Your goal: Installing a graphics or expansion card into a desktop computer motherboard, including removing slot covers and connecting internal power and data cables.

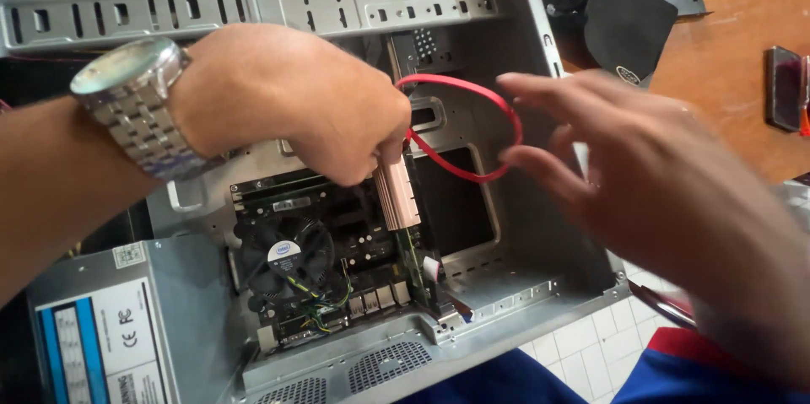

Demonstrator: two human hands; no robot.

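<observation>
Red is the colour to follow here: a red data cable (pixel 472 130) loops out from your left hand (pixel 295 105) and arcs toward your right hand (pixel 641 176), inside the open grey computer case (pixel 540 286). Your left fingers are closed, pinching the cable's near end just above a copper-coloured finned heatsink (pixel 395 193) on the motherboard (pixel 337 261). Your right hand hovers beside the loop with its fingers spread, holding nothing. The side panel is already off, and the processor fan (pixel 283 256) and power supply (pixel 110 328), near left, sit in place. The cable looks only half dealt with: one end is in your grip at the board, while where its far end goes is hidden. A black cooler (pixel 629 8) lies on the wooden counter (pixel 742 75), far right.
</observation>
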